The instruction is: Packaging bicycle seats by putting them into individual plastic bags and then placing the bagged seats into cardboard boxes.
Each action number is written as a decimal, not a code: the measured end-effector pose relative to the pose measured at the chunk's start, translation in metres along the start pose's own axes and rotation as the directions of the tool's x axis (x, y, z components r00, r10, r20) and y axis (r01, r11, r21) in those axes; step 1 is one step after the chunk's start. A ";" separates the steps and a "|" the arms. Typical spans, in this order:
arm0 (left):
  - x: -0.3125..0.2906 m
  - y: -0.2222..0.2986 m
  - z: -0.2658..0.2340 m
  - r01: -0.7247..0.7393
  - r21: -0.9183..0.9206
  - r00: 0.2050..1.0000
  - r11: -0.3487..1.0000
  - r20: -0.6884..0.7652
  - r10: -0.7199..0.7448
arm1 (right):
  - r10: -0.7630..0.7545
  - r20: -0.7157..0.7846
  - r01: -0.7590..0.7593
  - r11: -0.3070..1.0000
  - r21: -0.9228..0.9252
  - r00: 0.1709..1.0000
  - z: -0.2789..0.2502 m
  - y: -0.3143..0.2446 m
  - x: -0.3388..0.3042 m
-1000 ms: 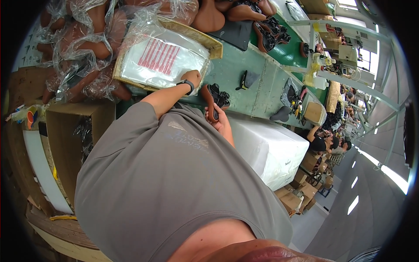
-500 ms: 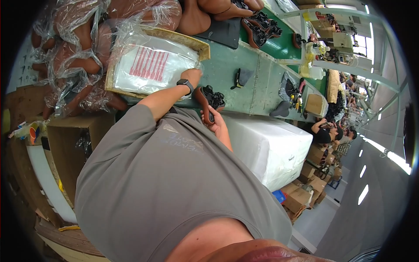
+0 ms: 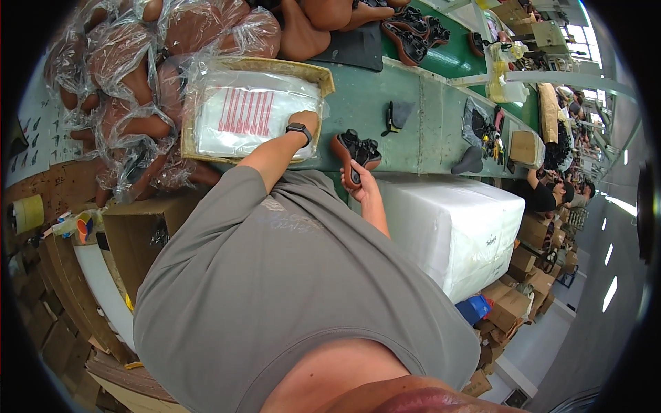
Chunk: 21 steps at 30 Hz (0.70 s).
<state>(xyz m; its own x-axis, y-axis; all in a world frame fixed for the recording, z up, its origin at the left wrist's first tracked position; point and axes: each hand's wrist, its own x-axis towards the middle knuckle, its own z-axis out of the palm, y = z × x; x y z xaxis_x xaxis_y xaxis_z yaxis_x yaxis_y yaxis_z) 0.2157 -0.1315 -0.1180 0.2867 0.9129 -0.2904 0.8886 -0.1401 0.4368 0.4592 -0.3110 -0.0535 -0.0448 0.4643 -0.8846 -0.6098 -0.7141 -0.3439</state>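
My left hand (image 3: 307, 118), with a black watch on its wrist, lies on a stack of clear plastic bags (image 3: 248, 113) with red print, fingers curled at the near right corner of the top bag. The stack sits in a shallow cardboard tray (image 3: 318, 77). My right hand (image 3: 363, 187) grips the narrow end of a brown bicycle saddle (image 3: 352, 150) with a black underside, holding it over the near edge of the green table (image 3: 427, 117). My grey shirt hides both arms below the elbow.
Bagged brown saddles (image 3: 138, 103) are heaped at the left. More saddles (image 3: 406, 27) and black parts (image 3: 396, 113) lie on the table. A large white wrapped block (image 3: 454, 227) stands to the right, cardboard boxes (image 3: 138, 234) to the left. Other workers (image 3: 551, 193) sit far right.
The view has tipped slightly. My left hand stays on the bag stack, and my right hand keeps the saddle at the table's edge, shifted a little.
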 end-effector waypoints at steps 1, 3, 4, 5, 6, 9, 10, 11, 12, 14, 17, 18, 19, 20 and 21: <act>-0.005 0.001 -0.007 -0.018 0.010 0.999 1.000 0.027 0.018 | 0.012 -0.001 -0.012 0.999 0.036 1.000 -0.003 0.005 -0.003; -0.022 -0.006 -0.011 -0.035 -0.025 0.999 0.999 -0.037 0.034 | -0.016 0.001 0.016 1.000 0.013 1.000 0.002 0.011 -0.014; -0.033 -0.005 -0.015 -0.044 -0.044 0.996 0.998 -0.077 0.041 | -0.060 -0.025 0.061 0.998 0.013 0.998 0.004 0.014 -0.023; -0.041 -0.010 -0.023 -0.039 -0.084 0.994 0.996 -0.109 0.030 | -0.111 -0.023 0.111 0.994 0.007 0.994 0.007 0.015 -0.030; -0.049 -0.019 -0.032 -0.028 -0.120 0.990 0.992 -0.143 0.010 | -0.107 -0.012 0.107 0.994 0.016 0.994 0.017 0.014 -0.041; -0.062 0.028 -0.126 -0.360 -0.355 0.846 0.862 -0.515 0.141 | -0.343 0.118 0.350 0.936 -0.045 0.932 0.029 0.004 -0.070; -0.065 0.047 -0.168 -0.469 -0.400 0.793 0.787 -0.582 0.177 | -0.360 0.129 0.368 0.929 -0.044 0.924 0.042 -0.001 -0.082; -0.066 0.058 -0.205 -0.484 -0.439 0.795 0.757 -0.581 0.172 | -0.381 0.171 0.393 0.918 -0.043 0.909 0.051 -0.009 -0.090; -0.067 0.062 -0.226 -0.493 -0.479 0.798 0.726 -0.582 0.157 | -0.397 0.216 0.416 0.908 -0.047 0.892 0.059 -0.016 -0.096; -0.066 0.051 -0.234 -0.385 -0.547 0.855 0.743 -0.514 0.065 | -0.448 0.293 0.474 0.880 -0.021 0.845 0.075 -0.029 -0.105; -0.042 0.021 -0.178 -0.200 -0.534 0.941 0.822 -0.338 0.009 | -0.493 0.301 0.520 0.854 -0.010 0.816 0.091 -0.036 -0.115; -0.033 0.008 -0.145 -0.122 -0.448 0.979 0.886 -0.202 0.033 | -0.517 0.274 0.541 0.841 -0.013 0.811 0.095 -0.036 -0.115; -0.032 0.015 -0.126 -0.045 -0.360 0.997 0.932 -0.075 0.019 | -0.522 0.247 0.538 0.843 0.000 0.817 0.090 -0.034 -0.114; -0.038 0.025 -0.106 0.026 -0.261 0.999 0.965 0.052 -0.013 | -0.521 0.242 0.537 0.843 -0.003 0.819 0.087 -0.031 -0.114; -0.040 0.027 -0.085 0.064 -0.210 0.995 0.976 0.085 -0.047 | -0.507 0.227 0.515 0.857 0.029 0.831 0.083 -0.027 -0.113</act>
<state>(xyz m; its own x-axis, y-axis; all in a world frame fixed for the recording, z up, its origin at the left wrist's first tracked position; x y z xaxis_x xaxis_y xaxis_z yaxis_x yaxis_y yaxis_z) 0.1981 -0.1397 -0.0221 0.2741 0.8826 -0.3819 0.8100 0.0021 0.5864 0.4152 -0.3004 0.0818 0.0929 0.8671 -0.4894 -0.5682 -0.3575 -0.7412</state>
